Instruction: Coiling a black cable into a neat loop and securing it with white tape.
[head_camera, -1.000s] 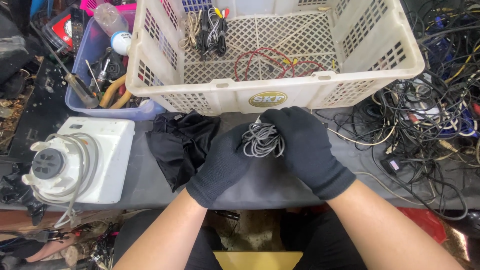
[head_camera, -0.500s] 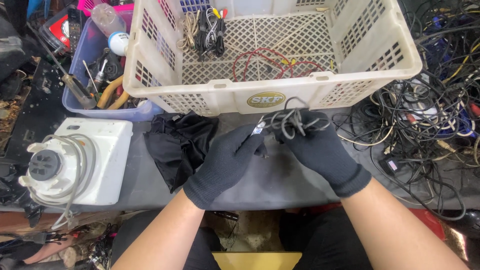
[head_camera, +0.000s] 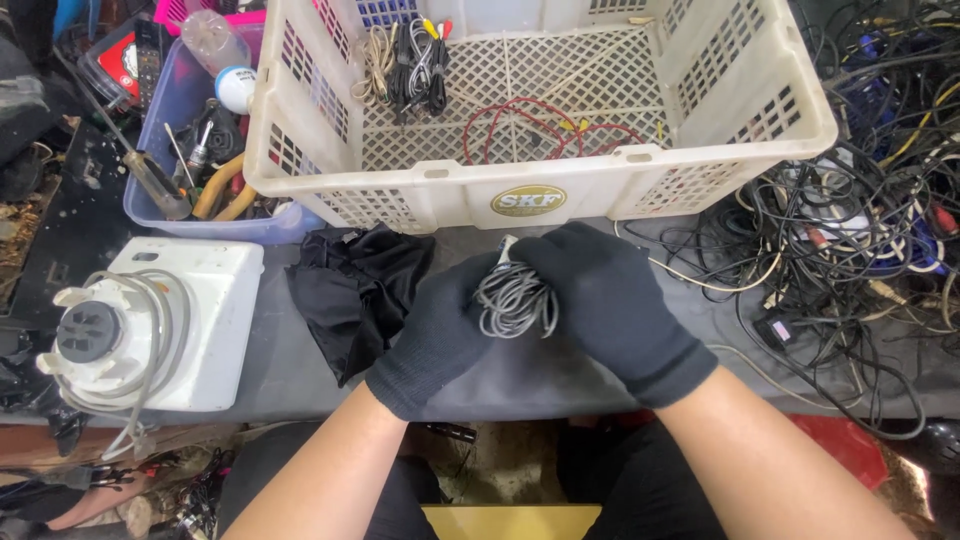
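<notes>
A: Black gloves on both hands, and grey cable between them. From the left: a white appliance with its own cord looped on top, then a black cloth on the table. What is the left hand doing?

B: It is curled under the coil, fingers pressed to its left side. The coil sits in front of the crate, above the table edge.

A: And the right hand?

B: Cupped over the coil's right side, fingers bent around the loops. I judge the bundle is being kept together, so an even squeeze from both sides matters; a slack grip would let the loops spring apart.

A: Any loose end?

B: A pale plug tip shows at the top of the coil. Tucking it in would keep things tidy. Further right lies a tangle of wires; the coil is best kept apart from it.
</notes>
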